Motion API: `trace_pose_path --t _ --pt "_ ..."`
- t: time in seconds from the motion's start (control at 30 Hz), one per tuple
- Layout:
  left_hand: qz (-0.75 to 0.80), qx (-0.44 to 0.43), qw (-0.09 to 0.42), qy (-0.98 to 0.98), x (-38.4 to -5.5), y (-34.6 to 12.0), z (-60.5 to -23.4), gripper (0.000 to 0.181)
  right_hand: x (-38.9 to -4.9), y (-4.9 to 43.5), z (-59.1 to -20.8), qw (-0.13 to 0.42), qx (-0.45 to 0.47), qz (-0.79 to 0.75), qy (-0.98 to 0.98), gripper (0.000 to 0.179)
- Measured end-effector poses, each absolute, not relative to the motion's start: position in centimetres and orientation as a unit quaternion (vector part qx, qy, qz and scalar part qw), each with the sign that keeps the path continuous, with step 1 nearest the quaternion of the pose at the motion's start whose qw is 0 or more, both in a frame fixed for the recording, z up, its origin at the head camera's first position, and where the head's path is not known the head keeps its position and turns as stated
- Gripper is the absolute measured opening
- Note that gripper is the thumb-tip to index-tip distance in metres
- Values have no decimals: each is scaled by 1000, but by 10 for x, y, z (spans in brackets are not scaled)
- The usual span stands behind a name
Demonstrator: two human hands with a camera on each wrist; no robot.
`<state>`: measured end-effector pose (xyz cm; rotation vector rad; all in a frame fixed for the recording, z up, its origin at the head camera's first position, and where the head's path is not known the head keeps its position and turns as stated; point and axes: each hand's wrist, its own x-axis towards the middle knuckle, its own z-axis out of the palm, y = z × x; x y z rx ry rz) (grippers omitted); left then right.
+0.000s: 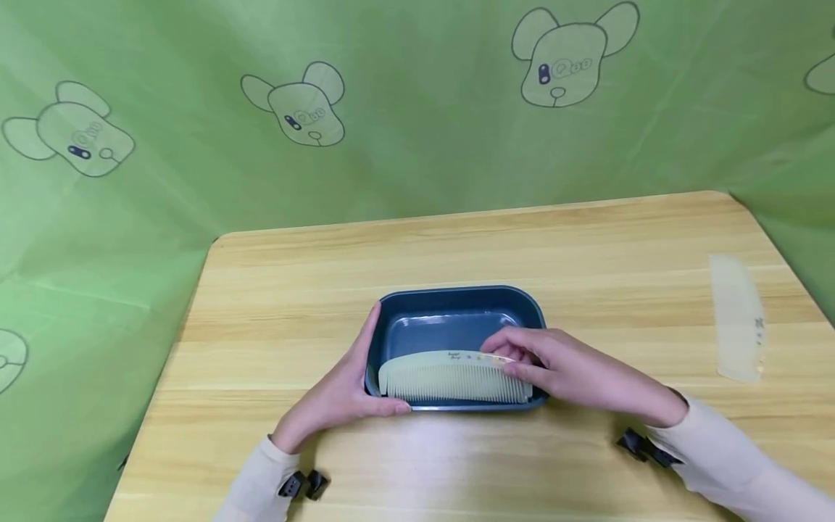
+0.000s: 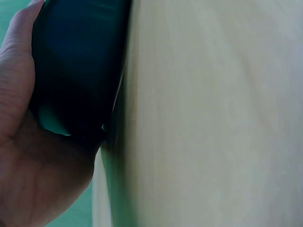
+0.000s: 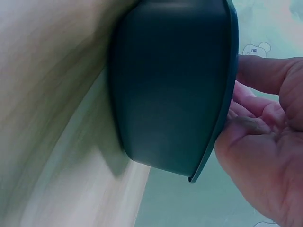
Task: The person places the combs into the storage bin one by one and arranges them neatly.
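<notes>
A dark blue plastic box (image 1: 450, 330), open at the top, stands on the table. My left hand (image 1: 342, 384) holds its near left corner, with the thumb along the front rim and the fingers along the left side. The left wrist view shows that palm (image 2: 38, 165) against the box wall. Over the front part of the box is a pale cream comb (image 1: 450, 377), teeth toward me. My right hand (image 1: 554, 366) pinches the comb near its right end. In the right wrist view the box wall (image 3: 175, 90) hides the comb and the fingertips.
Another pale comb (image 1: 737, 319), nearly see-through, lies lengthwise near the right edge of the wooden table (image 1: 274, 312). A green curtain (image 1: 417, 159) with mouse-head drawings hangs behind and beside the table.
</notes>
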<state>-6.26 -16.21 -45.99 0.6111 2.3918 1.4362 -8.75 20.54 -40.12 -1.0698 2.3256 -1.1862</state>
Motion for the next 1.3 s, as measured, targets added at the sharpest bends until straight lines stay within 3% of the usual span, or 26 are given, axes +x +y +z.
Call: trace_pose_path --t 0.53,0.93,1.3 --pt "500 206 146 828 -62 -161 -459 147 -84 204 -400 134 -389 -365 835 25" --pt "502 205 147 827 -63 -162 -459 147 -74 200 -408 54 -403 -304 861 34" --pt "505 211 144 824 -64 -161 -461 148 -73 198 -407 65 -395 -291 869 34"
